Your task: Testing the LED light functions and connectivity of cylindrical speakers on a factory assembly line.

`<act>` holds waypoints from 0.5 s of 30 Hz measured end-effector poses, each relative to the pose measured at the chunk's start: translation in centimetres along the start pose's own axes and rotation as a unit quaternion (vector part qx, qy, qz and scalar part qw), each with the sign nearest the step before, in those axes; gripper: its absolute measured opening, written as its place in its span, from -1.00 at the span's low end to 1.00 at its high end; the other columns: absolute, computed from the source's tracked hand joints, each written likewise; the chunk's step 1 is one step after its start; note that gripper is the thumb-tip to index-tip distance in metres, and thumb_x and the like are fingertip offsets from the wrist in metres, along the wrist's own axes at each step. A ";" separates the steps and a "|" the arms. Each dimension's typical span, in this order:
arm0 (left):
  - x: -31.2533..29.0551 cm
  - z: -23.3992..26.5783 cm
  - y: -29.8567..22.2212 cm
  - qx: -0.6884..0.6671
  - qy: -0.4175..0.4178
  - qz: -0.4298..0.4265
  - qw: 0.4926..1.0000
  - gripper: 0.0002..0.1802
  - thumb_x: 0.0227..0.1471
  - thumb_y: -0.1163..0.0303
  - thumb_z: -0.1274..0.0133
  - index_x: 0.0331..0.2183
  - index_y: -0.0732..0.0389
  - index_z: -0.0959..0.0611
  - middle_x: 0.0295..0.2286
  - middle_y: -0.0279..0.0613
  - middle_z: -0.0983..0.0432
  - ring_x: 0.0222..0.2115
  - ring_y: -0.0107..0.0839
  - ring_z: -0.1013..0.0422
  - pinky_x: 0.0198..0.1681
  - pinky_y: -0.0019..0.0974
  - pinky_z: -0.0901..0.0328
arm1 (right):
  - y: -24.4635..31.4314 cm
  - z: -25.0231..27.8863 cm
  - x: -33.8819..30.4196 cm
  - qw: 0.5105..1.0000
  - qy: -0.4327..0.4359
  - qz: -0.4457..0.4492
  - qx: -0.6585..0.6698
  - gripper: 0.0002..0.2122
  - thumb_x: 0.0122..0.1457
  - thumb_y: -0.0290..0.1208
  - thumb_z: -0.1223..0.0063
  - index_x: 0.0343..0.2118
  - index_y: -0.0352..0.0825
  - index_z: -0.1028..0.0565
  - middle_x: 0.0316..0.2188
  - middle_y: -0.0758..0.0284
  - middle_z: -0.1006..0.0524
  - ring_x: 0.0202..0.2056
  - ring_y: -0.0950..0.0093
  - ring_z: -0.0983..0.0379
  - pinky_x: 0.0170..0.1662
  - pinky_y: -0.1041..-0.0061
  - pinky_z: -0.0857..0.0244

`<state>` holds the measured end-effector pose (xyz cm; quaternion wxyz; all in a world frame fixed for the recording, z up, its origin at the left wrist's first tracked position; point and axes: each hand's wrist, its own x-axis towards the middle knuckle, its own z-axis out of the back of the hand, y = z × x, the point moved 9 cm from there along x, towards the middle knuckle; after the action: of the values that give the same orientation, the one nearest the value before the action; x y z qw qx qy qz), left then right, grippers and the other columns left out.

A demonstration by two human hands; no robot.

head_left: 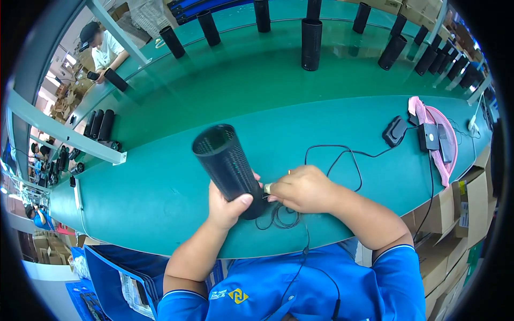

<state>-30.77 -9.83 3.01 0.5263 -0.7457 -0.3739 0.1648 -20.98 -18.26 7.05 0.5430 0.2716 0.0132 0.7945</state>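
Observation:
My left hand (227,206) is wrapped round the lower part of a black cylinder (222,160) with a perforated wall. The cylinder leans, its open end tipped up and to the left. Beside its lower end, my right hand (302,190) is closed in a pinch on a small pale yellow piece (267,188). The piece's exact kind is too small to tell, and my fingers partly cover it. Just below the right hand lies a loosely coiled thin black cable (284,216) on the green table.
Several similar black cylinders stand along the far green surface, one (311,45) near its middle. On the right lie a black adapter-like box (395,131) and a pink mesh band (448,144). A metal frame post (64,128) crosses the left. Another person (107,51) works far left.

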 end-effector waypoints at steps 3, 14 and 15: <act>0.3 -0.4 -1.9 0.011 0.002 -0.026 1.000 -0.28 -0.26 0.30 -0.14 -0.01 0.27 -0.27 -0.33 0.00 -0.45 -0.39 -0.26 -0.45 -0.31 -0.31 -0.38 | -0.2 1.7 0.0 0.997 -0.067 0.019 0.023 -0.93 0.01 -0.40 -0.05 -0.42 -0.20 -0.52 -0.52 0.37 -0.53 -0.53 0.43 -0.45 -0.45 0.55 -0.30; 1.5 2.3 -2.2 -0.104 -0.081 -0.057 0.990 -0.30 -0.05 0.10 0.10 0.09 0.17 -0.15 -0.37 -0.02 -0.42 -0.47 -0.25 -0.44 -0.42 -0.29 -0.38 | -5.4 -2.7 -0.7 0.744 -0.125 -0.272 0.598 -0.87 0.19 -0.49 0.17 -0.20 -0.31 -0.31 -0.40 0.33 -0.37 -0.52 0.60 -0.30 -0.49 0.61 -0.25; 1.4 1.6 -1.5 -0.091 -0.069 -0.033 0.993 -0.28 -0.07 0.10 0.08 0.10 0.17 -0.14 -0.37 -0.02 -0.41 -0.46 -0.24 -0.44 -0.40 -0.29 -0.38 | -4.6 -3.3 -0.7 0.738 -0.095 -0.292 0.601 -0.93 0.21 -0.45 0.16 -0.29 -0.30 -0.34 -0.55 0.41 -0.39 -0.53 0.61 -0.31 -0.49 0.59 -0.26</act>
<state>-31.37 -7.51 3.94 0.4345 -0.7643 -0.4474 0.1641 -18.32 -16.05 2.52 0.4707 0.5981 0.5153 0.3940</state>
